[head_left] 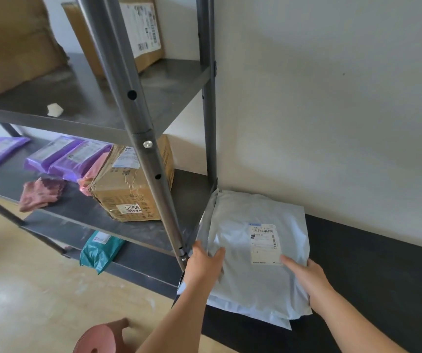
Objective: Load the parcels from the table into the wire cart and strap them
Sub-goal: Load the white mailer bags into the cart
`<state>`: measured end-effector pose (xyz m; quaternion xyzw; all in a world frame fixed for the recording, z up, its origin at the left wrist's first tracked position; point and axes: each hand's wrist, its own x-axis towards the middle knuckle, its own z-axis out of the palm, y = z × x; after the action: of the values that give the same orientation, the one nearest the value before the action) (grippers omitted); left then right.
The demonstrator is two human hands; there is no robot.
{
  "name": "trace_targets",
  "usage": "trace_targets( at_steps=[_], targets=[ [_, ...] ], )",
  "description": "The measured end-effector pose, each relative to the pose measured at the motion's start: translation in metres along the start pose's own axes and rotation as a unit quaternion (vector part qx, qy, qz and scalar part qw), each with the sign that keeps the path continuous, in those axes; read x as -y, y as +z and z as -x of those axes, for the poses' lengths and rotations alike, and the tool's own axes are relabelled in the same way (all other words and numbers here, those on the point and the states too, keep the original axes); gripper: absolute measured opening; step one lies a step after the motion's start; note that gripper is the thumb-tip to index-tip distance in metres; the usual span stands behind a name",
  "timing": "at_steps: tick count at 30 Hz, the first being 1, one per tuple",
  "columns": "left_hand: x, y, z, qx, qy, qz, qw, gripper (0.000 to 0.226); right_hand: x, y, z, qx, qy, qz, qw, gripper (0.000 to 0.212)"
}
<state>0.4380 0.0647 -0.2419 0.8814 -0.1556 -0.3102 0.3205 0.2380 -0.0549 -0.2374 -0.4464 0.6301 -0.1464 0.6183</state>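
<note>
Head view: grey parcel (255,240) is seen lower centre-right, lying on a black table (373,281) set against the white wall (332,98). A white label (264,244) with barcodes faces up on it. A second parcel (250,315) is seen under it, only its paler lower edge showing. Whether the top one is lifted clear of it cannot be told.

Left hand (204,261) is clamped on the parcel's left edge: thumb laid on top, fingers wrapped round the side. Right hand (304,273) is clamped on the right edge just below the label, thumb on top, fingers hidden underneath. Both forearms enter from the bottom of the frame.

The parcel's upper left corner is pressed against the rear post of a grey metal rack (90,118) filling the left half of the frame. A front post (141,138) is crossed diagonally through the centre, just left of the left hand.

On the rack:
- top shelf, upper centre: labelled carton (128,29); white scrap (55,109) near the front edge
- middle shelf: taped box (128,194) marked 5556, purple mailers (62,156) left of it, pink cloth (40,194) at the front edge
- bottom shelf: teal mailer (100,250)

A pink tape roll (97,340) is seen at the bottom edge, over the tan floor (26,289).
</note>
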Motion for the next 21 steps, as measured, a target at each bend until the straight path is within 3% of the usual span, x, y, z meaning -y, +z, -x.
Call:
trace_targets(
  at_steps=[9,14,21],
  targets=[
    [-0.005,0.002,0.010,0.007,0.004,-0.035,0.999,0.042,0.003,-0.016,0.013,-0.009,0.010,-0.001,1.000,0.027],
    [-0.008,0.012,0.009,0.039,0.004,0.063,0.997,0.024,-0.005,-0.029,0.017,-0.015,0.018,-0.010,1.000,0.028],
    [-0.015,0.029,0.007,0.117,-0.001,0.117,0.986,0.033,-0.015,-0.043,0.023,-0.071,0.020,-0.026,0.997,0.032]
  ],
)
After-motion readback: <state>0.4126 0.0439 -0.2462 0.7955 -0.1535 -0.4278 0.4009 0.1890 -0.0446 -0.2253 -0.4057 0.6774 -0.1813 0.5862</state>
